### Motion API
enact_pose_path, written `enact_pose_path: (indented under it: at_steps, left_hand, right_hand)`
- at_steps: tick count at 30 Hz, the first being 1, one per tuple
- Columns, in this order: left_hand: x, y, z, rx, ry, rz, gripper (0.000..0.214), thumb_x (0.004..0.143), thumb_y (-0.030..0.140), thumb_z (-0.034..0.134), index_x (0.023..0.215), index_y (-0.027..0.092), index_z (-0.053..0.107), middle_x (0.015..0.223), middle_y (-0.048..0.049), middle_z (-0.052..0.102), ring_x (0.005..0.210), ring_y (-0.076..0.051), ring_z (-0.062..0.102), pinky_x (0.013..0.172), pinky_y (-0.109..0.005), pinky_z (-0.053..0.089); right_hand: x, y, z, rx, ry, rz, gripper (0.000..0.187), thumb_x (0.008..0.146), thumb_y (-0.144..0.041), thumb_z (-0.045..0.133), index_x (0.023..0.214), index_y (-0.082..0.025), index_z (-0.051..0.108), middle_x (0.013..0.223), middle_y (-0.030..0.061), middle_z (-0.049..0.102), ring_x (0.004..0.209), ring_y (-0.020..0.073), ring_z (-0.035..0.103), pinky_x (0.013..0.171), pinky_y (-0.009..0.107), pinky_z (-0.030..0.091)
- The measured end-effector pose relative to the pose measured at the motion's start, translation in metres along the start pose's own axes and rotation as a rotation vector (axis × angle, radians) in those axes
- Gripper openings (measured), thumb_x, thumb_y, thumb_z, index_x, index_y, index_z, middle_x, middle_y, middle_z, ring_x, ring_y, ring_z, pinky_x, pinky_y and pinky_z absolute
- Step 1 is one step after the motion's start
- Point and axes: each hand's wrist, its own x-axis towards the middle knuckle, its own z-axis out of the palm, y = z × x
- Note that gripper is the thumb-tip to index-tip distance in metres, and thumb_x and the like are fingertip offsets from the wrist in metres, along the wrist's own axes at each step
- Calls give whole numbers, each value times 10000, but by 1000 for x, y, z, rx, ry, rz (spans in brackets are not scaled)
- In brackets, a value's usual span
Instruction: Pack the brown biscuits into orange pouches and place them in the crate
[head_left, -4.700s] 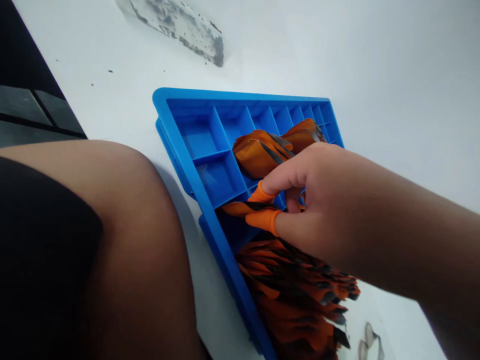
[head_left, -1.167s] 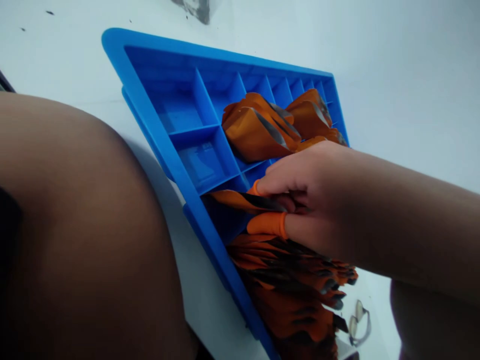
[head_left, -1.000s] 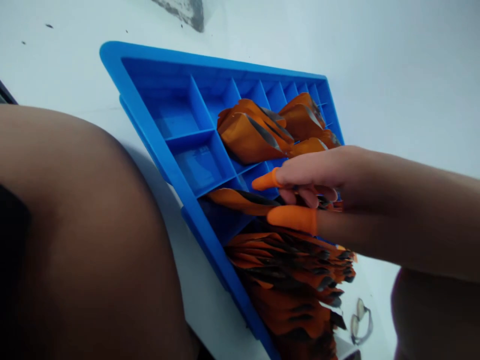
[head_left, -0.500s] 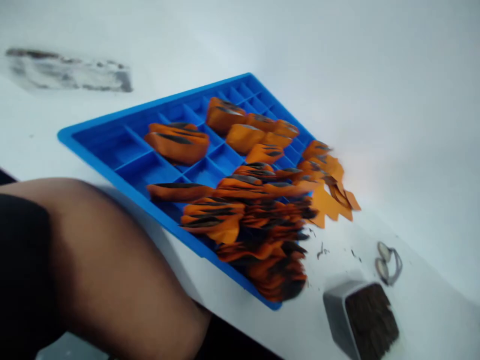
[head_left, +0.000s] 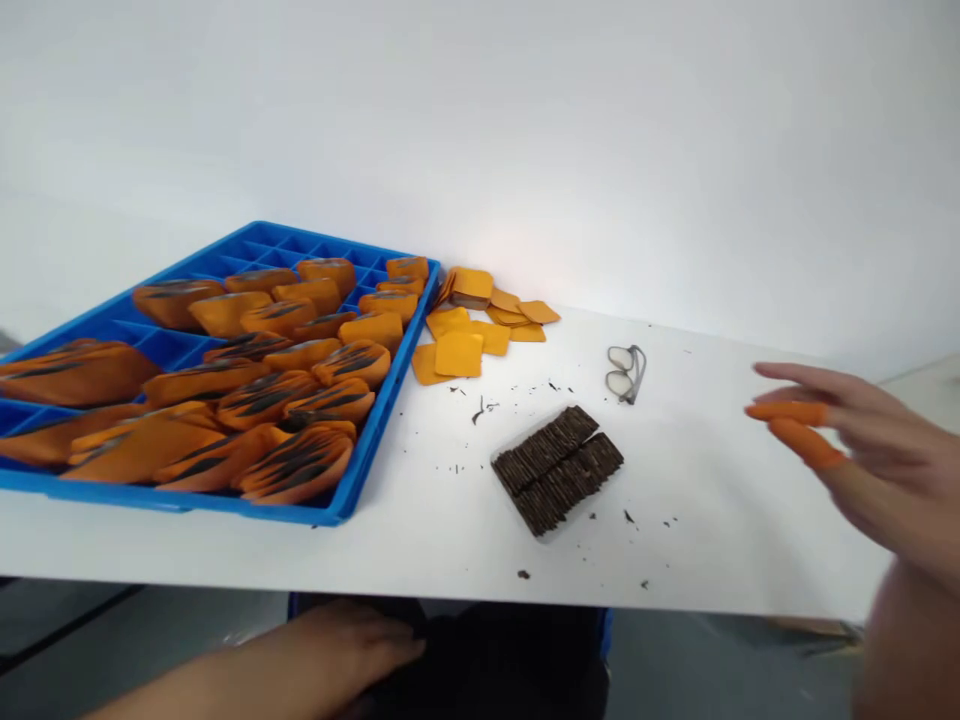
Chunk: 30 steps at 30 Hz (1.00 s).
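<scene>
My right hand point(head_left: 862, 440) hovers above the right end of the white table, with orange covers on two digits. Its fingers are loosely stretched and nothing sits between them. Below the table's front edge, my left hand point(head_left: 352, 645) lies against the dark clothing on my lap, fingers extended and slightly blurred. Nothing shows in it. Between the hands on the table stands a small container packed with two rows of thin dark brown pieces point(head_left: 559, 470). At the left, a blue compartment tray point(head_left: 349, 500) holds many orange pouches point(head_left: 300, 465) with dark openings.
Loose orange square pieces point(head_left: 459, 355) lie beside the tray's right rim, near the wall. A pair of glasses point(head_left: 626, 373) rests behind the container. Dark crumbs point(head_left: 628, 517) are scattered around it. The white table point(head_left: 720, 540) ends at a front edge above my lap.
My view has swung round and levelled, so the tray now sits at the left. Both my hands have come into view; before, only a bare arm or limb showed at lower left.
</scene>
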Motion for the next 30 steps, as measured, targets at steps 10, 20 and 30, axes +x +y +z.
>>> enact_pose_path:
  at_steps: [10,20,30]
  left_hand:
    - [49,100,-43,312,491,164,445,1048,148,590,1422,379,660,1402,24,766,1263,-88,757,1078,-151,600]
    - [188,25,-92,675,656,-504,437,1027,398,703,1385,147,694,1421,-173,710,1427,-372,620,1216,-649,496]
    - [240,-45,-127,696,786,-878,603,1029,621,662,1407,152,653,1404,-156,678,1372,-320,628,1215,-600,494]
  right_hand:
    - [11,69,108,219,132,-80,163,992,-296,707,1075,-317,846,1224,58,805,1110,260,761,924,456,640]
    - [0,81,127,362,-53,-51,237,1016,-452,697,980,-274,849,1116,53,825,938,217,753,750,367,578]
    - [4,77,96,354,13,48,322,1028,-458,633,875,-260,836,1039,59,821,947,228,736,793,379,529]
